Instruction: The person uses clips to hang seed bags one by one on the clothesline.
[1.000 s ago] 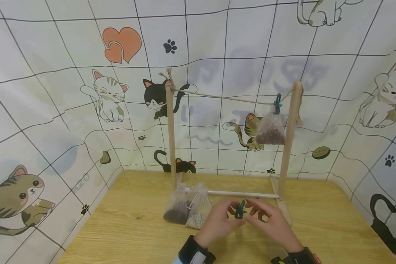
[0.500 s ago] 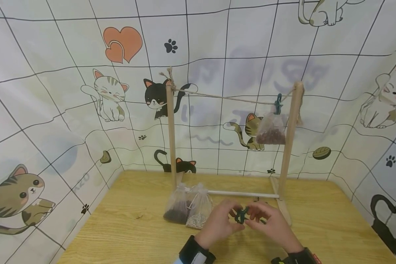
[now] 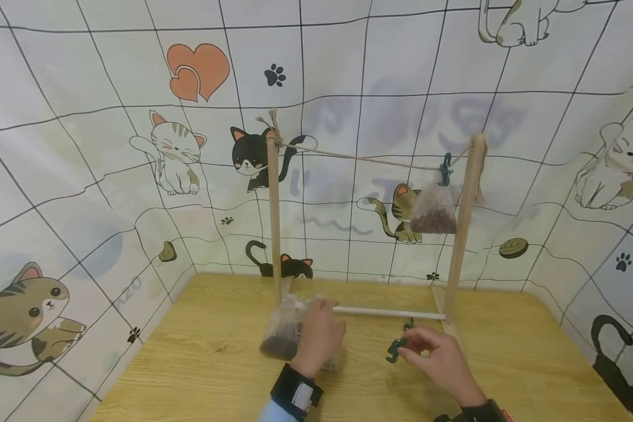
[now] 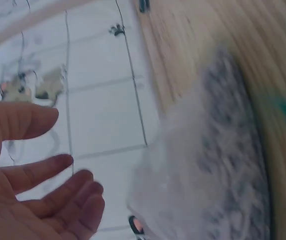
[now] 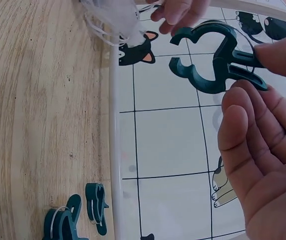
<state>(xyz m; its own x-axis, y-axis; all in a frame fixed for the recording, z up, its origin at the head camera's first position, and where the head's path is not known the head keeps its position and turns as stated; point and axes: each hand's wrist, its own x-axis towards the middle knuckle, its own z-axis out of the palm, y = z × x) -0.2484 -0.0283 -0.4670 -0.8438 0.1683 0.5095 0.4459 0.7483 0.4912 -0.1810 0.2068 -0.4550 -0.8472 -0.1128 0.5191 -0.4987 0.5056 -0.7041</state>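
My right hand (image 3: 440,360) pinches a green plastic clip (image 5: 220,60) by its handle ends, between thumb and fingers. In the right wrist view its two curved tips stand a little apart. My left hand (image 3: 319,334) is over the mesh drawstring bag of white-and-grey grains (image 4: 222,160), hiding most of it in the head view. Seen from the left wrist, its thumb and fingers are spread apart, with nothing between them, beside the bag. A second mesh bag with dark contents (image 3: 281,344) stands just left of that hand.
A wooden frame (image 3: 274,217) carries a sagging string (image 3: 358,157). From its right end hangs a bag of reddish-brown pieces (image 3: 434,220), held by another green clip (image 3: 445,171). Spare clips (image 5: 97,205) lie on the table by the frame's white bottom bar (image 3: 390,313).
Both hands were together at the clip. My left hand has let go and moved left to the grain bag, while the right keeps the clip, now slightly farther right and tilted.
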